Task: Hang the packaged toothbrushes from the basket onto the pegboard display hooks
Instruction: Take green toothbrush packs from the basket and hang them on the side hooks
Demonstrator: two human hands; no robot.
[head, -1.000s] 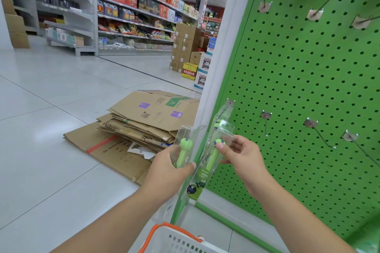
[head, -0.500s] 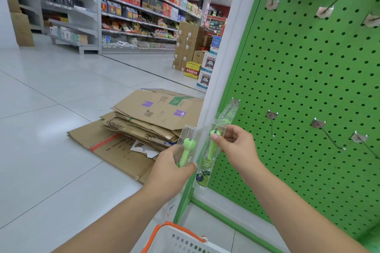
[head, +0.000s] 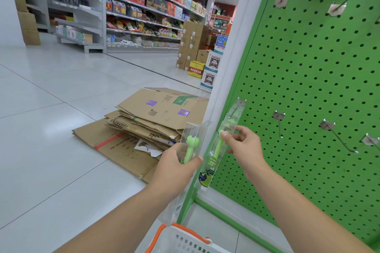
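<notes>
**Two packaged toothbrushes held before the pegboard**

The left hand (head: 176, 167) is gripping a clear packaged toothbrush (head: 190, 146) by its lower half, the thumb pressing across the front of the pack and the remaining fingers wrapping behind it, where they are hidden. The green brush inside is standing nearly upright, its head pointing up. The right hand (head: 245, 149) is pinching a second packaged toothbrush (head: 216, 156) between the thumb (head: 224, 135) and the curled index finger, close to the upper part of the green handle; the other fingers are lying loosely bent and slightly apart behind the pack. This second pack is leaning with its top toward the upper right, its clear hang tab lying over the leftmost hook (head: 239, 104) of the lower row at the left edge of the green pegboard (head: 308, 72). Whether the tab is threaded on the hook cannot be told. Its lower end, printed with a small cartoon figure, is hanging free in front of the white upright post (head: 228, 63). Further bare hooks (head: 337, 137) are projecting from the board to the right. A white basket with an orange rim (head: 164, 230) is showing at the bottom edge of the view. Flattened cardboard boxes (head: 148, 121) are lying stacked on the tiled floor (head: 51, 129) to the left of the post.
</notes>
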